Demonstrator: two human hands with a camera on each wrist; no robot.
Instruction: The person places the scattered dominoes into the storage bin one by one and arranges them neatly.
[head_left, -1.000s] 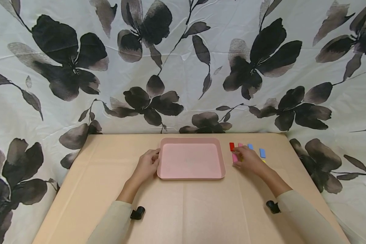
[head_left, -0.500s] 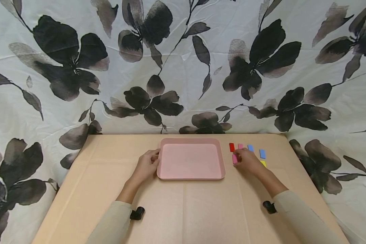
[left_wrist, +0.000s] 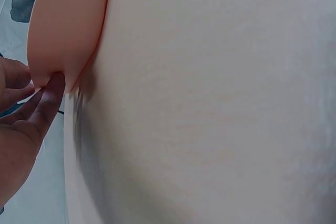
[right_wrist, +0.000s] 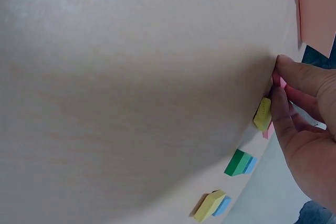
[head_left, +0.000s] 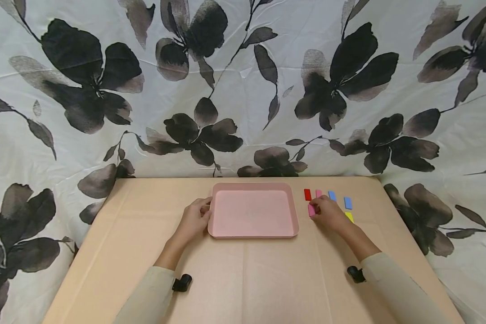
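At the left side of a pink tray [head_left: 253,235], my left hand [head_left: 194,219] grips the edge. In the left wrist view the thumb [left_wrist: 54,90] lies against the tray's outer wall [left_wrist: 68,30], with the other fingers farther round it. To the tray's right, my right hand [head_left: 330,215] pinches a small pink block [head_left: 311,210] between thumb and fingertips, down at the table. A yellow block [right_wrist: 262,115] lies right beside these fingers in the right wrist view. A red block [head_left: 308,194] and a second pink block [head_left: 318,193] lie just beyond the hand.
Two blue blocks, one nearer the hand [head_left: 332,195] and one farther right [head_left: 348,203], lie on the table [head_left: 243,279]. Another yellow block [head_left: 349,216] and a green block [right_wrist: 238,162] sit in front of them. A floral cloth [head_left: 243,90] hangs behind the table.
My right hand has drawn slightly back, and its fingers have come together on the pink block. More of the yellow block beside the wrist shows. The left hand and tray keep their place.
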